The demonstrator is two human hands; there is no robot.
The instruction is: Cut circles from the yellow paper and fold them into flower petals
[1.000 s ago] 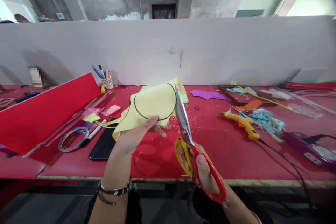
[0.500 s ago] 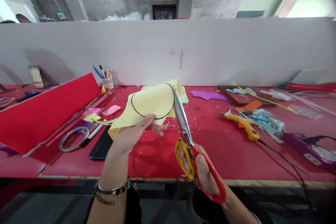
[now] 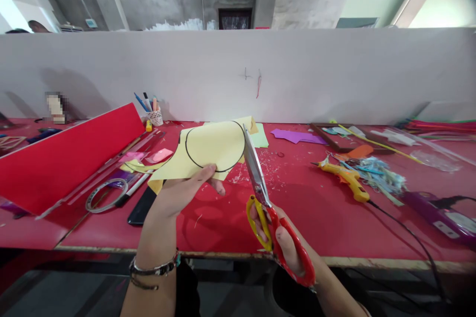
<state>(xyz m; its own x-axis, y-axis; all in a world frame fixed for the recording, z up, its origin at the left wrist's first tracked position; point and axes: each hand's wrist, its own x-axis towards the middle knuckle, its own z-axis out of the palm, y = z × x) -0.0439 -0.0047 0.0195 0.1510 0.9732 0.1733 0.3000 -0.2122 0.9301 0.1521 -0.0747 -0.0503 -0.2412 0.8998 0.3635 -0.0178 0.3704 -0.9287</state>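
Observation:
A pale yellow paper sheet [image 3: 213,143] with a black curved outline is held up over the table. My left hand [image 3: 197,183] grips its lower edge, thumb on top and fingers beneath. My right hand [image 3: 284,237] is closed round the red and yellow handles of large scissors [image 3: 256,171]. The blades point up and away, close together, with their tips at the right side of the outline. Whether the paper lies between the blades is hard to tell.
On the red table [image 3: 230,228], a glue gun [image 3: 344,178], blue fringe [image 3: 379,173] and a purple device [image 3: 442,218] lie right. Left are a red board [image 3: 74,158], a tape roll [image 3: 106,195], a black phone-like slab [image 3: 139,208] and a pen cup [image 3: 155,116]. Purple paper [image 3: 297,135] lies behind.
The yellow sheet has flattened and its right edge has dropped a little. My left hand has moved slightly left, and the scissors have shifted slightly left in my right hand.

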